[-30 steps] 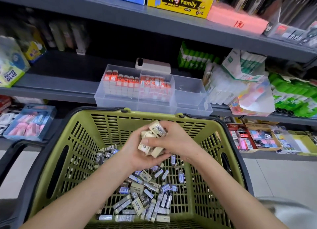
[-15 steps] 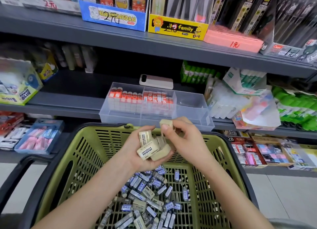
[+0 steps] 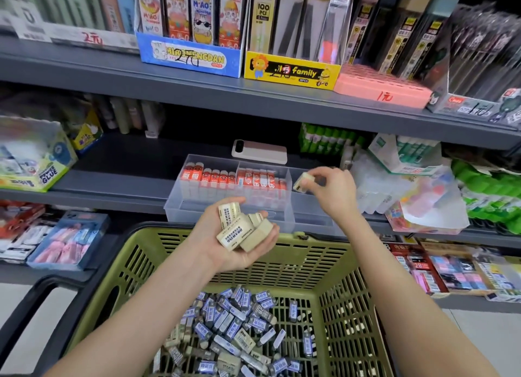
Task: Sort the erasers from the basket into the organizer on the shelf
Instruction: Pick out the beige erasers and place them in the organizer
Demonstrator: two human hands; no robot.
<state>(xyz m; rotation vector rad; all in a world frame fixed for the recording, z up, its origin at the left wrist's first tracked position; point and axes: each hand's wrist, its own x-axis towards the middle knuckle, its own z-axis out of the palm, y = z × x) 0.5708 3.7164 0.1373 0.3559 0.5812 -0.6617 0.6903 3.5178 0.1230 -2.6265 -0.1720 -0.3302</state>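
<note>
A green plastic basket [image 3: 284,254] sits in front of me with several blue-label and beige erasers [image 3: 234,331] on its floor. My left hand [image 3: 225,244] is palm up above the basket's far rim, cupping several beige drawing erasers [image 3: 242,228]. My right hand [image 3: 334,186] pinches one beige eraser [image 3: 302,181] over the right compartment of the clear organizer [image 3: 225,207] on the middle shelf. The organizer's left and middle compartments hold rows of red-label erasers [image 3: 234,177].
A white phone [image 3: 259,152] lies behind the organizer. Clear bags and green glue sticks [image 3: 487,196] crowd the shelf to the right, a glue box [image 3: 31,162] to the left. The upper shelf edge [image 3: 253,100] overhangs. A dark cart handle [image 3: 36,300] sits at lower left.
My right hand has left the left hand's pile and moved up and right to the organizer's right compartment with one eraser. The left hand stayed, still cupping the rest.
</note>
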